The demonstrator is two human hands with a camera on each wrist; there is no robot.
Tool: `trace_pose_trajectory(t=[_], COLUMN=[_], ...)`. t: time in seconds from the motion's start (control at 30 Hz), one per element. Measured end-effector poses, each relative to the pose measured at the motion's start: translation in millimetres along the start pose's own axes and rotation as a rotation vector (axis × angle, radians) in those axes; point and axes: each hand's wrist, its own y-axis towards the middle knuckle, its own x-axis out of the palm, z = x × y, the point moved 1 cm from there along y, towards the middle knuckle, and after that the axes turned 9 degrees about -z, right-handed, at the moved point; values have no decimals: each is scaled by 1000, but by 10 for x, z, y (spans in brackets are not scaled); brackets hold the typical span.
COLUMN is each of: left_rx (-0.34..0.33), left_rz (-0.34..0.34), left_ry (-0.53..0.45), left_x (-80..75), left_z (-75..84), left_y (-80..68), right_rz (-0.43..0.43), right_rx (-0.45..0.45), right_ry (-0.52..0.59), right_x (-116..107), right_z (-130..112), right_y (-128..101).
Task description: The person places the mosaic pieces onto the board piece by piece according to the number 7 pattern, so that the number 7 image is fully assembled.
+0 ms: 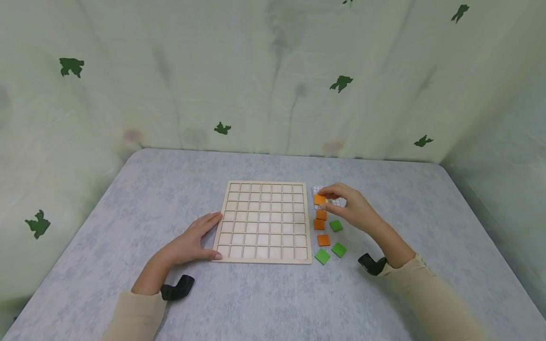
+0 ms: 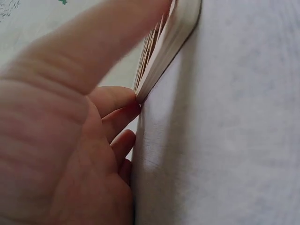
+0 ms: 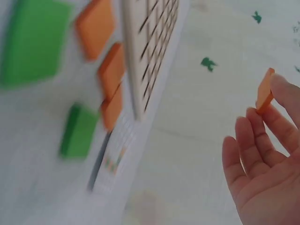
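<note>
Three green tiles (image 1: 322,256), three loose orange tiles (image 1: 323,240), one grid board (image 1: 263,221) under flat left hand (image 1: 194,241), fourth orange tile (image 1: 319,199) pinched in right hand (image 1: 351,208) grip.

We cannot read the small printed card (image 1: 330,199) beside the wooden grid board (image 1: 263,221): the right hand (image 1: 347,204) and the orange tile (image 1: 319,199) it pinches cover most of it, and in the right wrist view the card (image 3: 115,159) is a blur of coloured specks. There the green tiles (image 3: 35,42) near the board (image 3: 150,51) are smeared, the largest cut by the left edge, and the board runs off the top. In the left wrist view the left hand (image 2: 70,140) fills the frame and hides all of the board (image 2: 166,44) but one blurred edge; the fingertips touching it are out of focus
</note>
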Motion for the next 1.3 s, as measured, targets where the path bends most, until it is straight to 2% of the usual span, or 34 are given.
trace_pose_trajectory(t=[0.2,0.33,0.57,0.7,0.83,0.97,1.3], left_rx=[28,35,36,32,22,9,-5], left_rz=[2,5,9,10,8,3,4], left_ry=[-32,-33,-29,-25,-23,-25,-34], left_x=[-7,-8,-4,-1,1,4,7], left_z=[-27,-33,-32,-29,-22,-20,-11], left_y=[6,10,8,3,2,8,10], right_rz=[83,108,108,80,22,-28,-57], right_rx=[-97,-101,-9,83,143,167,168], right_ry=[86,173,328,373,365,309,116], right_x=[227,420,772,935,1049,1133,1213], right_z=[-147,-203,-213,-141,-70,-36,-34], right_y=[467,753,1116,1241,1294,1320,1360])
